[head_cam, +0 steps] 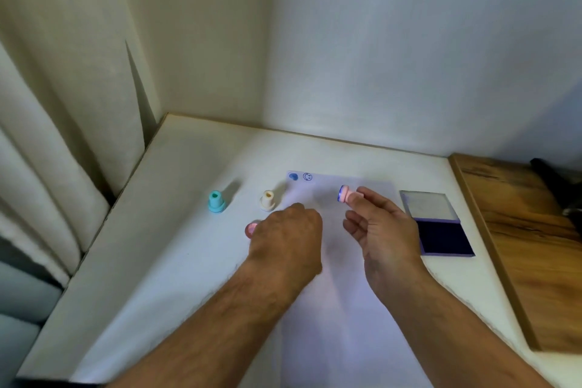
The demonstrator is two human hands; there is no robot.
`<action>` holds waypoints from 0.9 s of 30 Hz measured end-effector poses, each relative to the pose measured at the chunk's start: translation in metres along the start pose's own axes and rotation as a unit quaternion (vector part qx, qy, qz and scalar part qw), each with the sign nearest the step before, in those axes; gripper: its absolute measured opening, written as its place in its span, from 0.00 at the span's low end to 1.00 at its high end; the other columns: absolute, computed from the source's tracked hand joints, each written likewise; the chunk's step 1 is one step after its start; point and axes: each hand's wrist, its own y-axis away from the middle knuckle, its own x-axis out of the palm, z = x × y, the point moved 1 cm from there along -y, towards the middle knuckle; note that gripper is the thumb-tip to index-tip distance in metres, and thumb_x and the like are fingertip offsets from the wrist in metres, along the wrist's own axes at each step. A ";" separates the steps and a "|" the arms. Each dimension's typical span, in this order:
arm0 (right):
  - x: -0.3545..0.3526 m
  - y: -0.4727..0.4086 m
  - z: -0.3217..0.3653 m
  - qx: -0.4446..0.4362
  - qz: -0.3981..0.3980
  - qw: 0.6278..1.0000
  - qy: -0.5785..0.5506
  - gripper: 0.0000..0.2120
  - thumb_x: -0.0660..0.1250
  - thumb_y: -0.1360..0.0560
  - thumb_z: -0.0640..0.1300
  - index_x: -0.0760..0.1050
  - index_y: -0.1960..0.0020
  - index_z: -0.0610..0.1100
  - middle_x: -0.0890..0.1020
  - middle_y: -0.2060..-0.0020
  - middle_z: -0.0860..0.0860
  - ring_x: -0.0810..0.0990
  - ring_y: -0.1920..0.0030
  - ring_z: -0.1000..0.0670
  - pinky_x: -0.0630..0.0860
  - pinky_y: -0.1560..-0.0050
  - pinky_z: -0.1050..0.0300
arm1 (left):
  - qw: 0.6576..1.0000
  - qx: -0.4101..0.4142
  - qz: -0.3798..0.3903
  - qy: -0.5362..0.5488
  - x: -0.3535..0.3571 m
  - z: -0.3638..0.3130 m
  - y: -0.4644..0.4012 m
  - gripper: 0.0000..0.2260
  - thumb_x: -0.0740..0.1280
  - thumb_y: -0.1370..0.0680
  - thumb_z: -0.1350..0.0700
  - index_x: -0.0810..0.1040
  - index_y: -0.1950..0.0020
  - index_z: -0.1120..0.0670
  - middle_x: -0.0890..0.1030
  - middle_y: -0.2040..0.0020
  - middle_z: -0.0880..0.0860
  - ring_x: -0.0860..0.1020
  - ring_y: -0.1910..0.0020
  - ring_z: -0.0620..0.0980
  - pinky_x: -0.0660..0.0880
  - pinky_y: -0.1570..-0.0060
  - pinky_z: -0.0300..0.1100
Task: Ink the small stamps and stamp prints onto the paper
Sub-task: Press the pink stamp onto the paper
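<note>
Above the paper [340, 261], the right hand [381, 230] pinches a pink stamp [345, 194] between thumb and fingertip, its blue-inked face turned sideways, ready to print. The left hand [285, 236] curls down beside a pink cap [252, 229], though whether it grips it is unclear. Two prints [300, 176] mark the sheet's far corner; the teal stamp [216, 201] and cream stamp [267, 199] stand left of it and the ink pad [445, 238] lies open to its right, so more stamping probably remains.

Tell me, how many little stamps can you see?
4. A teal stamp and a cream stamp stand left of the paper. The right hand pinches a pink stamp above it. Another pink stamp peeks from under the left hand.
</note>
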 end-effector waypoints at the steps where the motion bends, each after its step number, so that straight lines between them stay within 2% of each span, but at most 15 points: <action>1: -0.002 0.004 0.002 0.008 0.007 1.000 -0.005 0.09 0.76 0.31 0.39 0.83 0.52 0.44 0.85 0.54 0.43 0.83 0.55 0.45 0.80 0.57 0.55 | 1.000 -0.002 -0.001 0.019 -0.003 0.001 0.000 0.24 0.73 0.28 0.47 0.73 0.36 0.52 0.75 0.39 0.52 0.76 0.41 0.55 0.74 0.45 0.49; 3: -0.005 0.012 0.006 0.022 0.024 0.999 -0.013 0.09 0.75 0.30 0.38 0.83 0.50 0.44 0.86 0.53 0.43 0.84 0.52 0.43 0.81 0.56 0.55 | 0.999 -0.005 -0.027 0.035 -0.012 0.005 0.000 0.26 0.72 0.28 0.44 0.72 0.33 0.51 0.75 0.37 0.52 0.74 0.38 0.53 0.72 0.42 0.45; 6: -0.008 0.021 0.006 0.041 0.049 0.998 -0.022 0.08 0.75 0.29 0.37 0.83 0.50 0.43 0.86 0.53 0.43 0.84 0.55 0.44 0.81 0.57 0.55 | 0.995 -0.036 -0.076 0.060 -0.024 0.018 0.002 0.20 0.73 0.29 0.44 0.77 0.41 0.49 0.79 0.43 0.50 0.77 0.44 0.51 0.72 0.48 0.41; 10: -0.010 0.025 -0.003 0.067 0.084 0.994 -0.016 0.08 0.74 0.29 0.36 0.83 0.50 0.42 0.86 0.54 0.41 0.81 0.59 0.46 0.81 0.55 0.53 | 0.993 -0.094 -0.067 -0.021 -0.021 0.042 0.006 0.13 0.73 0.29 0.48 0.77 0.47 0.50 0.81 0.50 0.51 0.80 0.50 0.54 0.76 0.55 0.42; 13: -0.010 0.025 -0.014 0.075 0.115 0.991 0.004 0.05 0.75 0.30 0.36 0.85 0.54 0.42 0.86 0.57 0.43 0.80 0.60 0.47 0.81 0.52 0.52 | 0.991 -0.121 -0.062 -0.016 -0.014 0.057 0.006 0.10 0.70 0.27 0.50 0.77 0.47 0.49 0.77 0.55 0.50 0.79 0.50 0.55 0.75 0.57 0.43; 15: -0.009 0.025 -0.021 0.075 0.135 0.988 0.025 0.04 0.74 0.30 0.36 0.86 0.57 0.42 0.86 0.60 0.44 0.79 0.62 0.48 0.81 0.52 0.53 | 0.990 -0.121 -0.066 -0.004 -0.011 0.063 0.004 0.11 0.70 0.26 0.49 0.76 0.46 0.50 0.77 0.53 0.51 0.78 0.50 0.56 0.75 0.58 0.44; 19: -0.004 0.024 -0.031 0.089 0.172 0.981 0.024 0.06 0.71 0.28 0.33 0.86 0.60 0.41 0.84 0.64 0.45 0.78 0.66 0.49 0.81 0.57 0.58 | 0.991 -0.124 -0.049 0.013 -0.010 0.073 -0.003 0.18 0.72 0.29 0.44 0.75 0.43 0.50 0.78 0.49 0.53 0.77 0.49 0.56 0.77 0.54 0.46; 24: 0.001 0.022 -0.036 0.068 0.185 0.979 0.045 0.06 0.71 0.29 0.32 0.84 0.53 0.38 0.85 0.63 0.42 0.80 0.67 0.48 0.80 0.60 0.55 | 0.994 -0.102 -0.041 0.005 0.000 0.077 -0.008 0.23 0.75 0.33 0.44 0.73 0.43 0.50 0.74 0.48 0.52 0.77 0.49 0.55 0.74 0.54 0.45; 27: 0.003 0.021 -0.037 0.061 0.183 0.980 0.048 0.06 0.72 0.29 0.32 0.83 0.53 0.38 0.86 0.61 0.41 0.81 0.66 0.46 0.81 0.60 0.53 | 0.994 -0.099 -0.045 -0.001 0.001 0.077 -0.009 0.22 0.75 0.33 0.44 0.74 0.44 0.49 0.74 0.50 0.51 0.77 0.51 0.54 0.72 0.57 0.43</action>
